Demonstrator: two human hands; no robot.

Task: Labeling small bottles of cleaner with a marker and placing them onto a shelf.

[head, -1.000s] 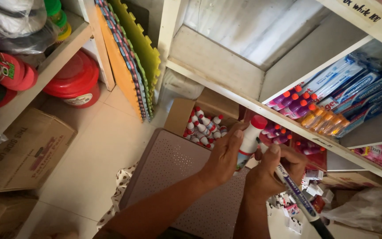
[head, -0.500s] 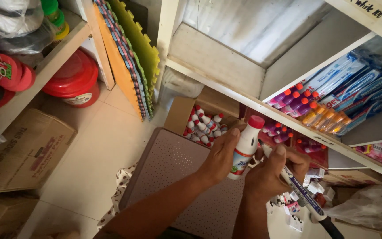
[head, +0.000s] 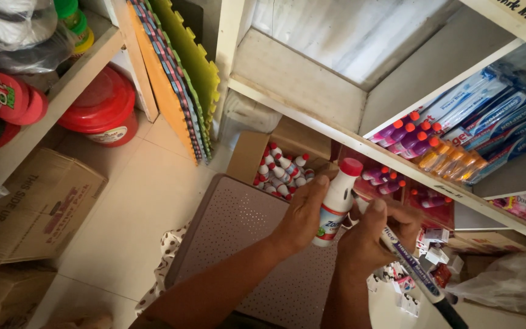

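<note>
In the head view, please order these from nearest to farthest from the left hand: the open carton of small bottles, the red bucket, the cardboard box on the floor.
From the left hand:
1. Open carton of small bottles, just above it.
2. Red bucket, upper left, under the shelf.
3. Cardboard box, far left on the floor.

A white plastic bottle with a red cap and a green-and-red label [head: 336,204] stood upright between the hands; an open brown cardboard carton [head: 252,155] of like bottles sat on the floor behind it; blue-and-white toothpaste boxes [head: 494,122] lay on the right shelf; a printed brown cardboard box [head: 35,207] rested at lower left.
</note>
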